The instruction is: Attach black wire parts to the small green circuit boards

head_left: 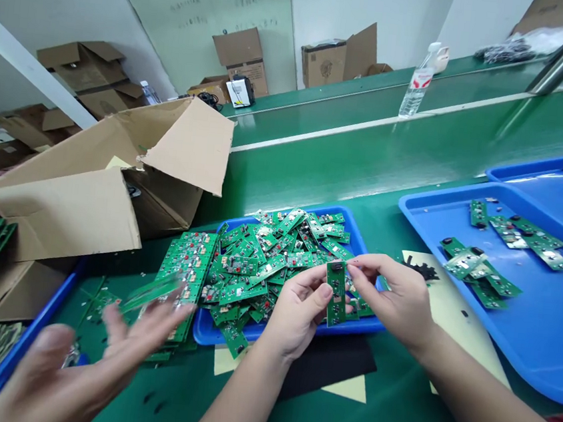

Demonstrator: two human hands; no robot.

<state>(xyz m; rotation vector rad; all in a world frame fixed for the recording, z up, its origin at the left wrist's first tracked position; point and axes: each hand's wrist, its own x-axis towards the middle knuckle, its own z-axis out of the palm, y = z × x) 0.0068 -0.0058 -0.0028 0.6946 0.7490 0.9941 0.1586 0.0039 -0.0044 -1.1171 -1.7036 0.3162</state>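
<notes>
My left hand (298, 310) is closed around a narrow green circuit board (335, 300), holding it upright between thumb and fingers. A black part sits at the board's top end. My right hand (397, 304) pinches the board's upper right edge near that black part; whether a small piece is also between those fingertips is hidden. Below and behind both hands, a blue tray (205, 334) holds a heap of similar small boards (266, 256). To the right, small black pieces (421, 267) lie on a cream sheet (456, 317).
Another person's blurred hand (115, 361) reaches in from the left near stacked board panels (188, 261). An open cardboard box (70, 209) stands behind it. A second blue tray (514, 343) with several boards is at right. A water bottle (418, 84) stands farther back.
</notes>
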